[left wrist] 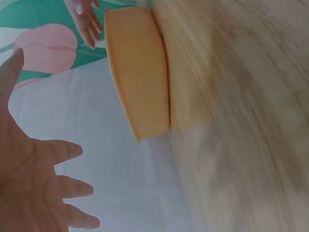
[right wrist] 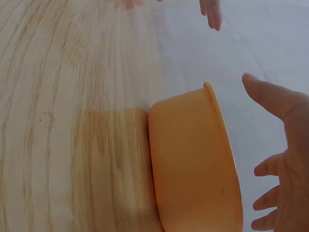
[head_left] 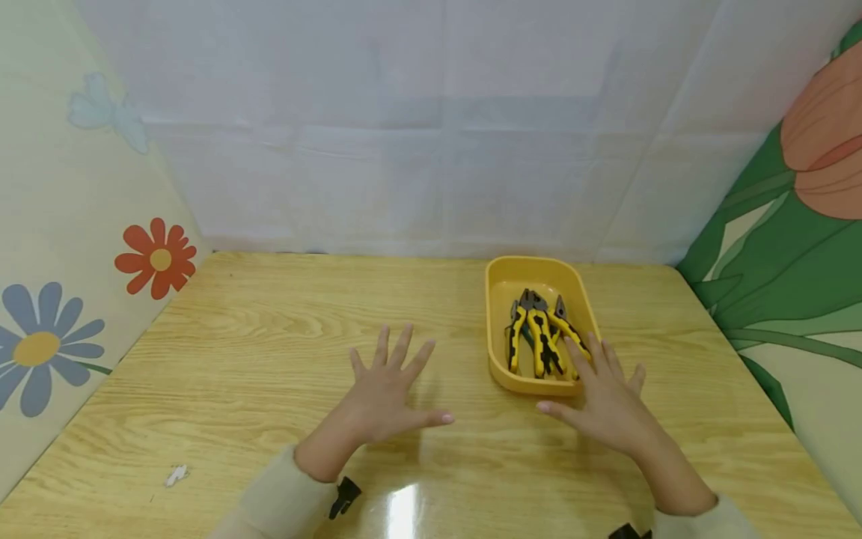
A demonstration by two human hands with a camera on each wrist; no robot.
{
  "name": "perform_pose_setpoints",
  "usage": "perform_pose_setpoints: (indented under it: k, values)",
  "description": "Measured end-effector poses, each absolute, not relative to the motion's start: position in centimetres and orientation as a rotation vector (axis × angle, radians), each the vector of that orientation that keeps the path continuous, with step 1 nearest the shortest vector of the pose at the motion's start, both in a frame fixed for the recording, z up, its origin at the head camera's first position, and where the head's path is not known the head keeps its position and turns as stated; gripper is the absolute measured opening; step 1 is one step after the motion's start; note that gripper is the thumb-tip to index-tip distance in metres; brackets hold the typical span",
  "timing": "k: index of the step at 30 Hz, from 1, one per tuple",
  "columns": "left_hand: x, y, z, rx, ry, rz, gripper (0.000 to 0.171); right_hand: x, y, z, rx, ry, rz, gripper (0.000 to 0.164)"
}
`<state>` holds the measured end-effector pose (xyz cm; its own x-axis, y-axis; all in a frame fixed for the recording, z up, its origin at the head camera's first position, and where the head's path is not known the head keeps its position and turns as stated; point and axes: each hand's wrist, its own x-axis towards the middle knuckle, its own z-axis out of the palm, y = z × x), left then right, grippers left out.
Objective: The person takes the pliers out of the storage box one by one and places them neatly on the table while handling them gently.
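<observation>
A yellow plastic bin stands on the wooden table, right of the middle. Inside it lie several pliers with yellow and black handles and dark jaws, their heads toward the far end. My left hand is held over the table left of the bin, fingers spread, holding nothing. Spread wide as well, my right hand overlaps the bin's near right corner in the head view. In the right wrist view its fingers appear above the bin's rim, with nothing in them. The bin's inside is hidden in both wrist views.
A white cloth hangs behind the wooden table. Painted panels with flowers stand at the left and right sides. A small white scrap lies near the table's front left. Black strap buckles show at the sleeves.
</observation>
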<state>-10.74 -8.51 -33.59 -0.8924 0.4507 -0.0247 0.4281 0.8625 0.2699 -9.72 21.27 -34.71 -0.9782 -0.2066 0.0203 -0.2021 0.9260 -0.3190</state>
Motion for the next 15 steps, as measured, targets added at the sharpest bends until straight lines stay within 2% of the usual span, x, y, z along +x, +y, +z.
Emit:
perform_pose_setpoints:
  k: [15]
  values:
    - [-11.01,-7.53,-33.72,0.742,2.924,0.417,0.096,-10.06,22.02,-35.31,-0.288,3.082,-0.556,0.096]
